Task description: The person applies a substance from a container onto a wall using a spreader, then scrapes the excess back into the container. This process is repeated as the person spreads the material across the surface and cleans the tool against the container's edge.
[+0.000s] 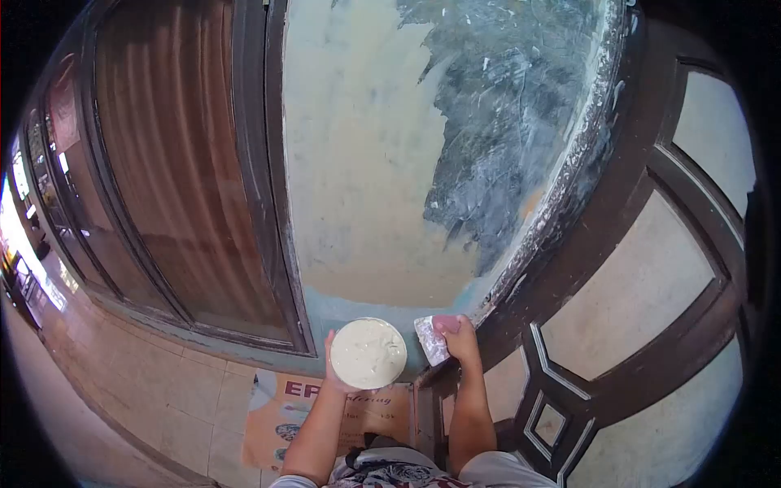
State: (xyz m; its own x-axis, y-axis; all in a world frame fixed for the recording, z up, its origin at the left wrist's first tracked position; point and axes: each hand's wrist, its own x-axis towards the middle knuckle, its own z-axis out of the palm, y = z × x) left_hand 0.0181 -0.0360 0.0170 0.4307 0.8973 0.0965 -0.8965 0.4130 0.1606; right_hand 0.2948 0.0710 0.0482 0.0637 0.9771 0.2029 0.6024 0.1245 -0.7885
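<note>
My left hand (335, 381) is closed around the side and underside of a round tub (333, 348) full of smooth cream-coloured paste (368, 353). Most of its fingers are hidden beneath the tub. To the right, my right hand (464, 340) grips a pink putty scraper (431, 337), its flat blade smeared with white. The scraper and the tub are apart, both held low before the wall (358, 163). A cream coat covers the wall's left part; a ragged grey-blue patch (504, 130) shows on the upper right.
A dark-framed window with a brown curtain (171, 163) stands left of the wall. On the right is a brown panelled door (634, 285) with pale panels. Below me, a printed orange banner (268, 407) lies on the tiled floor (183, 398).
</note>
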